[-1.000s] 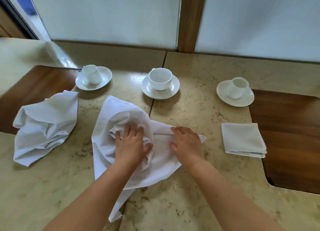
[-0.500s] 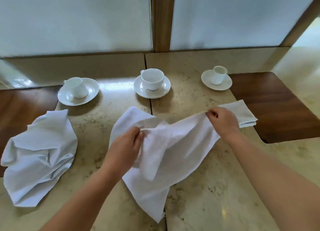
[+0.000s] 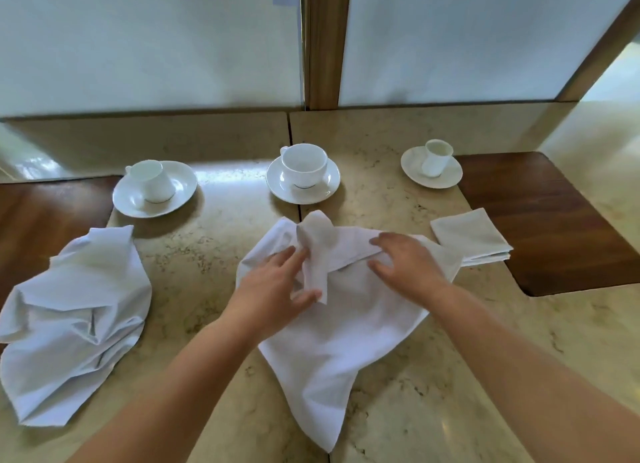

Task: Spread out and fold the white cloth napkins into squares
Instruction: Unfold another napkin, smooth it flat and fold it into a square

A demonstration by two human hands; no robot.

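Observation:
A white cloth napkin (image 3: 346,331) lies partly spread on the marble table in front of me, one corner trailing toward me. A raised, twisted fold of it stands between my hands. My left hand (image 3: 273,286) pinches that fold between thumb and fingers. My right hand (image 3: 405,261) rests on the napkin's far right part with its fingers apart and bent, and I cannot tell whether it grips cloth. A second napkin (image 3: 72,324) lies crumpled at the left. A folded square napkin (image 3: 471,237) lies at the right.
Three white cups on saucers stand in a row behind the napkins: left cup (image 3: 152,185), middle cup (image 3: 304,168), right cup (image 3: 436,157). Dark wooden insets (image 3: 554,227) flank the marble table (image 3: 207,254). A frosted glass wall rises behind the table.
My hands have come down and closer together. The napkin, held stretched in the air half a second ago, now lies on the table, wider spread, with one fold still raised.

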